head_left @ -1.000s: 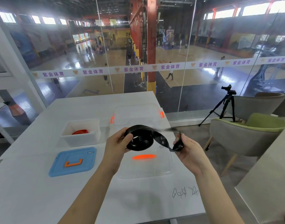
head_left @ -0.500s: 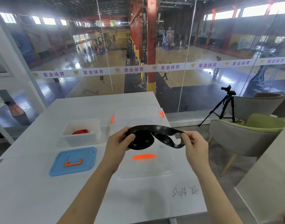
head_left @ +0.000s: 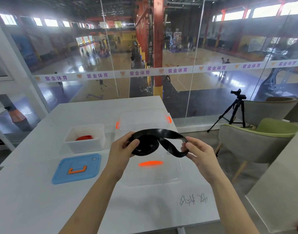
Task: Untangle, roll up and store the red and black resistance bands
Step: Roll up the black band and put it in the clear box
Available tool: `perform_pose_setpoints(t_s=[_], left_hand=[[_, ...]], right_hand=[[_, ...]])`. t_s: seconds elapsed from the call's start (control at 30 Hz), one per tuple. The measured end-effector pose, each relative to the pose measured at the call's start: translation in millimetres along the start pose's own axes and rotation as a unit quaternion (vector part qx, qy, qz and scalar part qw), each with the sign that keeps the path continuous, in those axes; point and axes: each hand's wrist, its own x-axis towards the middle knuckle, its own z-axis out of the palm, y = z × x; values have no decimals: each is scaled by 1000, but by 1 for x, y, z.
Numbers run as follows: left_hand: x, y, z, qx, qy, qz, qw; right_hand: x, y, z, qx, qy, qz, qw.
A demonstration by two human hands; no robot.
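The red resistance band [head_left: 85,137] lies in the white tub [head_left: 67,142]. The left hand [head_left: 123,149] grips the coiled part of the black resistance band [head_left: 159,132]. Its loose tail runs rightward to the right hand [head_left: 199,153], which pinches the far loop, above the tabletop [head_left: 43,200].

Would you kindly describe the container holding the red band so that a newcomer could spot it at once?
Start at the white table beside the glass wall. On its left half, just behind the blue lid with the orange handle, stands an open tub. Unlike the clear box with orange clips to its right, it is opaque white, with the red band lying inside.
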Motion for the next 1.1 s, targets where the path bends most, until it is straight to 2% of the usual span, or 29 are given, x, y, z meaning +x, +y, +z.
perform_pose_setpoints(t_s=[0.17, 0.27, 0.33, 0.43, 0.6, 0.73, 0.83, 0.93, 1.1], left_hand=[[-1, 1, 1, 1, -1, 2, 1000], [1, -1, 0, 15, -2, 6, 1000], [2, -3, -1, 27, -2, 8, 1000], [3, -7, 2, 46, -10, 12, 999], [7, -13, 2, 72, -12, 14, 997], [8, -16, 4, 70, -10, 1, 997], [10, -21, 4, 94, -12, 16, 995], [11, -21, 5, 99, -7, 15, 995], [9, -23, 5, 101, 4, 8, 995]], right_hand=[[0, -2, -1, -21, 7, -5, 1000], [-1, -4, -2, -120, 7, -7, 993], [-1, -7, 0, -178, 35, -24, 983], [1, -11, 6, -192, 104, -62, 974], [3, -14, 6, -215, 151, -88, 961], [3, -11, 7, -237, 144, -91, 956], [4, -5, 7, -279, 177, -120, 936], [3, -3, 9, -300, 177, -137, 927], [1, -7, 13, -287, 169, -127, 935]])
